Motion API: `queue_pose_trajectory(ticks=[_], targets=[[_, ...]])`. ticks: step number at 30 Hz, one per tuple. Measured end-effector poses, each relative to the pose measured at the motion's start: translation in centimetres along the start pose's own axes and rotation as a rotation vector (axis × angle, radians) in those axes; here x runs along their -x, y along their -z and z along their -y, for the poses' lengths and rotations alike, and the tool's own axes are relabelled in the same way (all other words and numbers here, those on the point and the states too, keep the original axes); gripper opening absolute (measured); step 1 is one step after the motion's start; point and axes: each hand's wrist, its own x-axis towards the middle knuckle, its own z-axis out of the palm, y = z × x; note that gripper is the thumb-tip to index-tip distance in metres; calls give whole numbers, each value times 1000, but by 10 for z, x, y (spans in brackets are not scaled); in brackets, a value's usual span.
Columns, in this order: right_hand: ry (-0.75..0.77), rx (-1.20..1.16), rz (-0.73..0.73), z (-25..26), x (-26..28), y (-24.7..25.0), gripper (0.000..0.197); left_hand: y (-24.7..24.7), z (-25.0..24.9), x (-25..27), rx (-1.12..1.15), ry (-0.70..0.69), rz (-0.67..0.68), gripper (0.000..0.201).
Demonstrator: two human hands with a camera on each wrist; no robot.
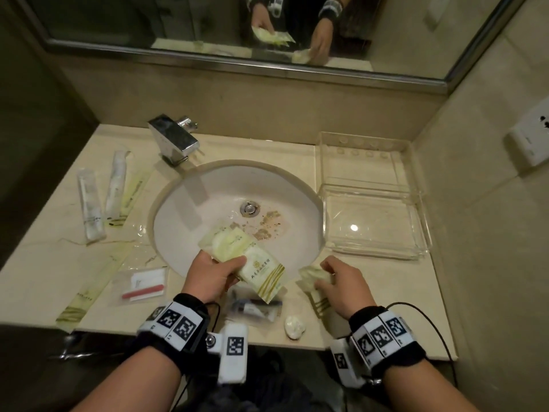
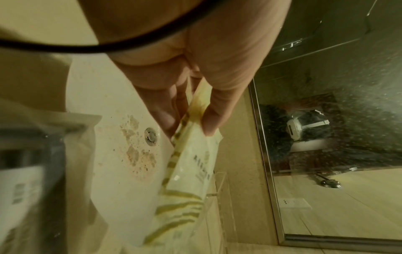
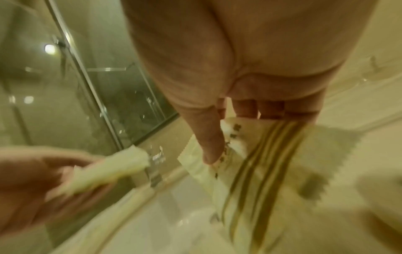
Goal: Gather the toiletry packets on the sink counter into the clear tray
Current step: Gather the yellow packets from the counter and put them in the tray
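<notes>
My left hand (image 1: 221,267) grips a small stack of pale green-striped toiletry packets (image 1: 251,263) over the front rim of the sink; the left wrist view shows thumb and fingers pinching the packets (image 2: 191,165). My right hand (image 1: 332,278) pinches another striped packet (image 1: 315,278) at the counter's front edge, its thumb pressed on the packet (image 3: 250,163) in the right wrist view. The clear tray (image 1: 374,221) stands empty at the right of the sink. More packets lie on the counter: two white tubes (image 1: 90,203), long green sleeves (image 1: 86,292), a clear bag with a red file (image 1: 142,286).
A chrome faucet (image 1: 175,141) stands behind the stained sink basin (image 1: 208,203). A clear packet with dark contents (image 1: 252,309) and a small white soap (image 1: 294,327) lie at the counter's front edge. A mirror runs along the back wall; a socket (image 1: 531,138) is on the right wall.
</notes>
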Motion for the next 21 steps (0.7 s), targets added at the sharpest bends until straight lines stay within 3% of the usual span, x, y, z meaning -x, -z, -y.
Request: queue_pose_trajectory(ticks=[3, 7, 14, 21], targets=[[56, -300, -44, 17, 4, 24, 18, -3, -2, -1, -8, 7, -11, 26], [164, -599, 147, 44, 6, 32, 20, -12, -4, 1, 7, 8, -7, 27], [169, -550, 189, 57, -2, 10, 39, -23, -10, 6, 49, -7, 9, 34], [133, -561, 81, 56, -5, 2, 30, -26, -10, 7, 124, 1, 21, 35]])
